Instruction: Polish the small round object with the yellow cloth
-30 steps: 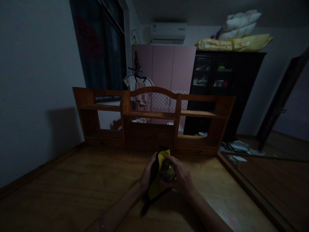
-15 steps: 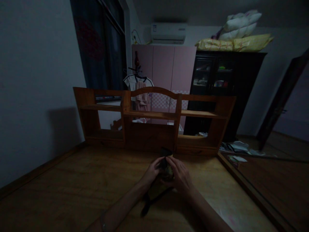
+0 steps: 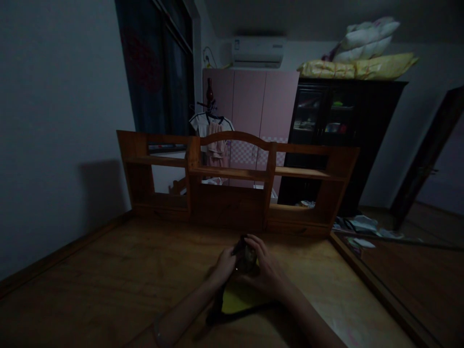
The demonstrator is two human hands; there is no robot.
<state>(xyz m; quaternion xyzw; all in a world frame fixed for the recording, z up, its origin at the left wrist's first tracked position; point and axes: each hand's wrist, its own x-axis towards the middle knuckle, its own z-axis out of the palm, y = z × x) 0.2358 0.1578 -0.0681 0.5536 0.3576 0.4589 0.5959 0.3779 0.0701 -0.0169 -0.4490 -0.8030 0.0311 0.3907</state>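
Observation:
Close above the wooden surface, both hands are closed around a small dark roundish object (image 3: 248, 259) with a faint shine, too dim to name exactly. My left hand (image 3: 225, 265) grips its left side near a black edge. From the right, my right hand (image 3: 266, 270) wraps it, fingers curled over the top. Below the hands shows a flat yellow piece (image 3: 237, 298), bordered by a black strap (image 3: 214, 314) that trails toward me. Whether the yellow piece is joined to the dark object I cannot tell. My palms hide part of the object.
A wooden shelf unit (image 3: 232, 174) stands across the far edge of the wooden surface (image 3: 145, 280). At the left is a white wall (image 3: 54, 145). A raised wooden rail (image 3: 366, 275) runs along the right side. Farther back are pink and black cabinets.
The dark object has tilted and sits slightly lower in my hands. Its upright black flap no longer shows, and the yellow piece has come into view beneath. The camera view has shifted slightly left.

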